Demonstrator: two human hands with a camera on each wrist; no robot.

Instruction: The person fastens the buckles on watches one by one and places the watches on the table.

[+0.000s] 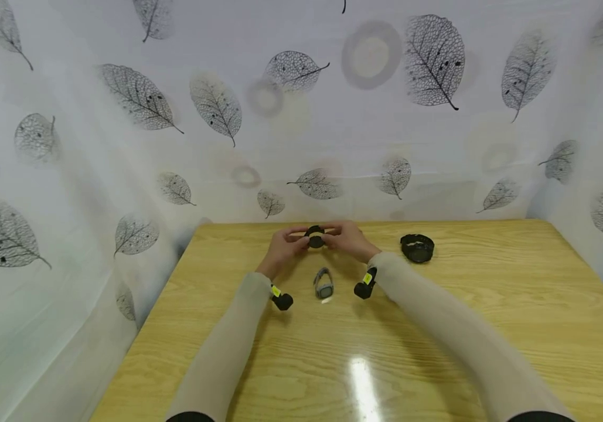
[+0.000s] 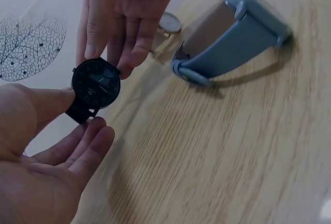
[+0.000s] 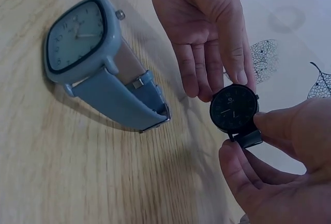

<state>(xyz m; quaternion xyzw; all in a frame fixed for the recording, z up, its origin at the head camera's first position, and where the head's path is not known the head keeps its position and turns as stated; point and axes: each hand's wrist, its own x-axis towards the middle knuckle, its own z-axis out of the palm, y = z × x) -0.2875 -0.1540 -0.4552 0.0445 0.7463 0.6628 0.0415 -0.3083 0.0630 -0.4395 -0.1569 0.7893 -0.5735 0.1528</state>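
Observation:
A black wristwatch [image 1: 316, 241] with a round black dial is held up between both hands near the table's far edge. My left hand [image 1: 283, 247] pinches one side of it, its thumb at the rim of the watch case [image 2: 96, 83]. My right hand [image 1: 350, 240] pinches the opposite side, thumb on the case edge in the right wrist view. The strap hangs behind the dial, partly hidden by fingers. Nearer to me, between the forearms, a blue-grey watch [image 1: 324, 291] with a squarish case [image 3: 77, 38] stands on the table, its strap buckled into a loop.
A larger black watch [image 1: 417, 248] rests on the wooden table [image 1: 301, 363], right of my right hand. Part of a round watch [image 2: 169, 23] shows behind the fingers in the left wrist view. A leaf-patterned curtain [image 1: 322, 135] hangs along the table's far edge.

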